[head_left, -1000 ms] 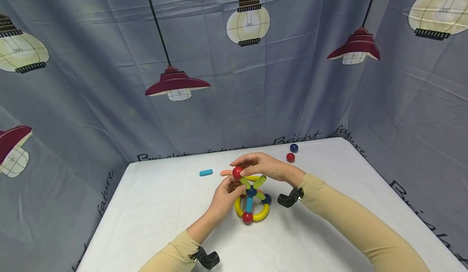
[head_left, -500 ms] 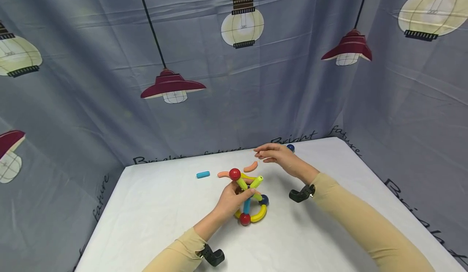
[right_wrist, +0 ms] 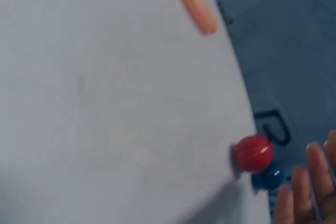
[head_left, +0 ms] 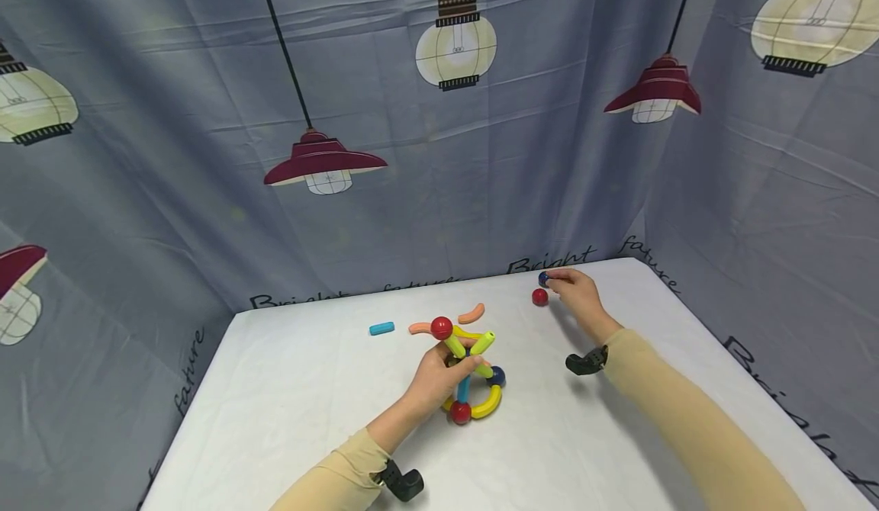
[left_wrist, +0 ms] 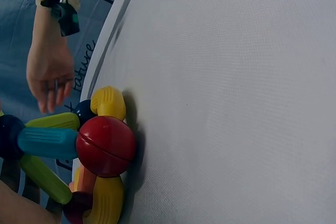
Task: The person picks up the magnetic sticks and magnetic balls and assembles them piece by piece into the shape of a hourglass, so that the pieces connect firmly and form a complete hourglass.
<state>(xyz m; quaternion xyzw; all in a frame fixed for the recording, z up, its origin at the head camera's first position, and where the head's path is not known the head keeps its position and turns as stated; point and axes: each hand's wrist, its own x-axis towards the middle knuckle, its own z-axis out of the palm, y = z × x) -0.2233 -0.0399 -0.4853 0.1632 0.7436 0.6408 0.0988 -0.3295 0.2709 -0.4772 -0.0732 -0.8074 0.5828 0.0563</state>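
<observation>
A ball-and-rod toy structure [head_left: 487, 404] stands mid-table, with a yellow curved-rod base, red and navy balls, blue upright and lime-green rods. My left hand [head_left: 437, 381] grips its upper middle, thumb across the front, hiding part of the centre joint. A red ball [head_left: 442, 328] tops one slanting lime rod; the other lime rod [head_left: 484, 342] ends bare. At the far right, fingertips of my right hand [head_left: 579, 296] are at a loose navy ball [head_left: 543, 279]. The blurred right wrist view has straight fingers [right_wrist: 318, 174] beside that ball, so a grip is unclear.
A loose red ball [head_left: 540, 297] lies just in front of the navy one. Beyond the structure are two salmon curved rods, one [head_left: 471, 313] farther back, and a short blue rod [head_left: 381, 329] to the left. A grey-blue curtain [head_left: 384, 229] hangs behind the white table [head_left: 302, 389].
My right hand has left the red ball on top of the structure and moved right and back to the loose navy ball. My left hand keeps hold, its thumb now across the structure's middle.
</observation>
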